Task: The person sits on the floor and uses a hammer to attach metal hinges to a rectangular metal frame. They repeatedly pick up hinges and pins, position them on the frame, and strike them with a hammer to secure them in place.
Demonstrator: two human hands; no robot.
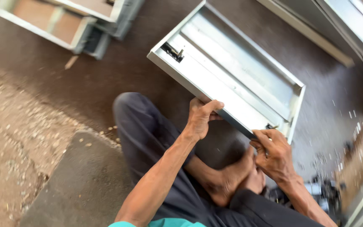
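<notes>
Both hands clamped on near long edge of shallow grey sheet-metal tray [232, 71]: left grip [201, 116] mid-edge, right grip [272, 148] at corner

The metal frame [232, 75] is pale silver-grey, with a small dark latch [173, 51] at ten o'clock. The trousers [148, 134] are dark navy, the shirt hem [160, 223] at six o'clock teal. The floor [85, 80] is dark brown; at nine o'clock lies sandy, speckled ground [13, 126].

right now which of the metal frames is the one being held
The large grey metal frame in the middle: the left hand and right hand grip its near edge. The frames at top left lie untouched.
</notes>
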